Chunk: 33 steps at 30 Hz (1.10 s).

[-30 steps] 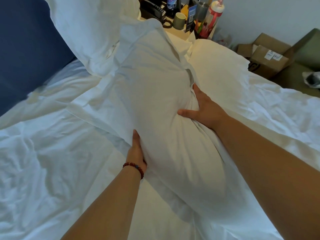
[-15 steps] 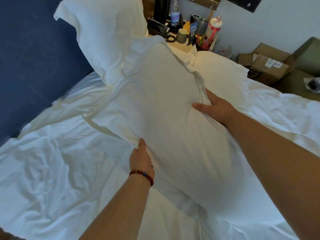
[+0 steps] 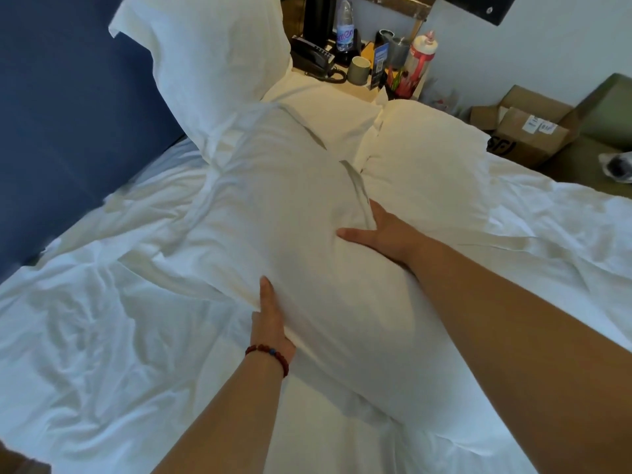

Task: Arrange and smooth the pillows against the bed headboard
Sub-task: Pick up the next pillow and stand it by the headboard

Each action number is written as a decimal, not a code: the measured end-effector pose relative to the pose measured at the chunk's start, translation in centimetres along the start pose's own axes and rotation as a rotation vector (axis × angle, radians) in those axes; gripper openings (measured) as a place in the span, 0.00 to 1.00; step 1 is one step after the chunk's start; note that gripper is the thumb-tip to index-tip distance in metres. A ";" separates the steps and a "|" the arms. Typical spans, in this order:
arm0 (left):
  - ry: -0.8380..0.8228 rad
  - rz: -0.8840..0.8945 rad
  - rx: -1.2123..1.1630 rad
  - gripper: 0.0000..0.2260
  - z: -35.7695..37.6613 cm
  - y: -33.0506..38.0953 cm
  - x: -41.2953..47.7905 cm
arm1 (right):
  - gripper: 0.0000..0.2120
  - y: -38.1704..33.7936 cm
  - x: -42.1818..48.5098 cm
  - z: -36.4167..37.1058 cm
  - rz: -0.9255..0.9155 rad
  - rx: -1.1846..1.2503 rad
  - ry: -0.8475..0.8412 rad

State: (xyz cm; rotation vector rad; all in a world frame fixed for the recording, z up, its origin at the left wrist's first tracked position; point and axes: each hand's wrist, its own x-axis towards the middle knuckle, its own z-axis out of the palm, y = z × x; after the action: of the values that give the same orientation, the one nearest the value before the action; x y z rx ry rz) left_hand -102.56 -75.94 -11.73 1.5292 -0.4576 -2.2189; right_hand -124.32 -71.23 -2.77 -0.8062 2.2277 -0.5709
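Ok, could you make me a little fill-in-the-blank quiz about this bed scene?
1. The left hand and right hand both grip one big white ___.
2. The headboard is coloured ___.
3. A bead bracelet circles the ___ wrist.
Missing words: pillow; blue; left.

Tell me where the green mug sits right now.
Head view, top centre: the green mug stands on the nightstand between the black telephone and the blue card.

Held pillow (image 3: 290,234) comes down
It has dropped lower and flatter toward the bed sheet (image 3: 102,336), uncovering more of the flat pillow (image 3: 337,111) behind it.
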 end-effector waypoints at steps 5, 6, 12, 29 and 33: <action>0.020 0.009 -0.095 0.43 0.8 -0.4 2.6 | 0.56 1.8 2.7 -0.5 0.018 0.033 -0.016; -0.004 0.001 -0.081 0.47 1.0 -0.6 3.1 | 0.55 2.2 3.2 -0.3 0.016 0.035 -0.017; -0.050 0.018 -0.013 0.42 0.6 -0.8 5.9 | 0.54 2.8 4.6 0.8 0.026 0.027 0.048; 0.004 0.370 -0.079 0.37 -2.5 3.8 -7.5 | 0.29 -5.3 -4.3 -1.8 -0.221 0.139 0.028; 0.033 0.445 -0.107 0.41 -4.4 5.0 -11.2 | 0.30 -8.1 -7.2 -1.9 -0.302 0.128 0.020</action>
State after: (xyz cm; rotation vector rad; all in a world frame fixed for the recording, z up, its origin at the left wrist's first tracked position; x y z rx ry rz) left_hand -94.18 -74.80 -1.81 1.2617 -0.5935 -1.8408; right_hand -118.47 -71.74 6.57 -1.0807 2.0756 -0.8586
